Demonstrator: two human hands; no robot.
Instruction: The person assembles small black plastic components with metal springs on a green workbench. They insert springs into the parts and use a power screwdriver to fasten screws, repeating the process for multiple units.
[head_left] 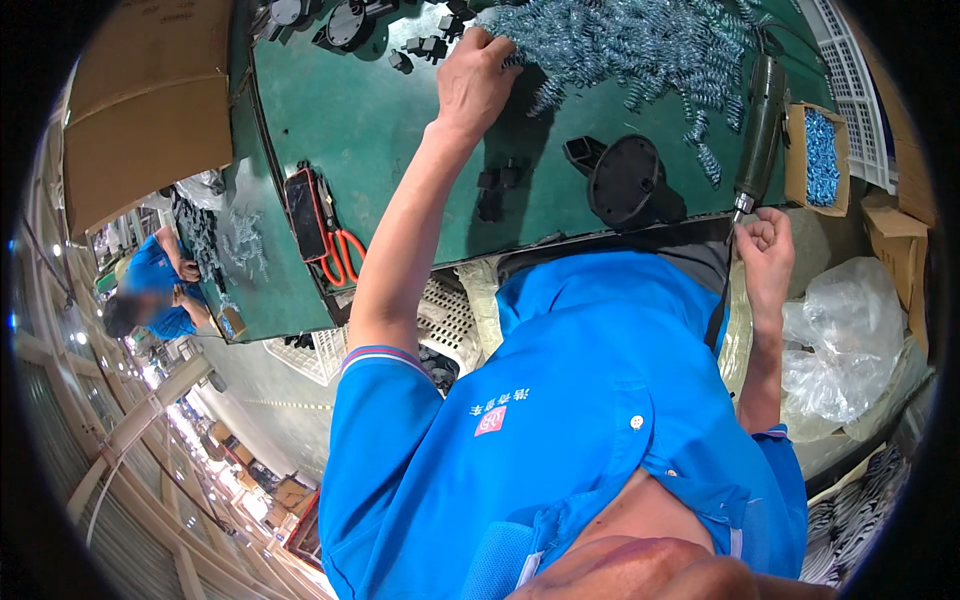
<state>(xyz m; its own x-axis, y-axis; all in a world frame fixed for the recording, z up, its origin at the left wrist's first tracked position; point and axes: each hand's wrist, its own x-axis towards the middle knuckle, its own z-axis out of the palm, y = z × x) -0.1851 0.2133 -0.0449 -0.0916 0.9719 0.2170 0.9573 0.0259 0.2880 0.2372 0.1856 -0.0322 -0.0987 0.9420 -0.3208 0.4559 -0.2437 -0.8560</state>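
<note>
My left hand [478, 88] reaches to the far side of the bench, its fingers bent together at the left edge of a big heap of metal coil springs [630, 50]. A coil shows by its fingertips, but what they grip is not clear. At the near right, my right hand [765, 255] has its fingers pinched at the metal tip of a dark green power screwdriver [762, 130]; anything small between them is hidden. Between my hands lies a black round plastic part [625, 180]. Small black blocks [428, 47] sit just left of my left hand.
A cardboard box of blue screws [822, 158] stands right of the screwdriver. On the green bench [370, 130], a phone [306, 212] and red-handled scissors [343, 255] lie at left. More black parts [490, 190] lie mid-bench. A co-worker [155, 285] works at far left.
</note>
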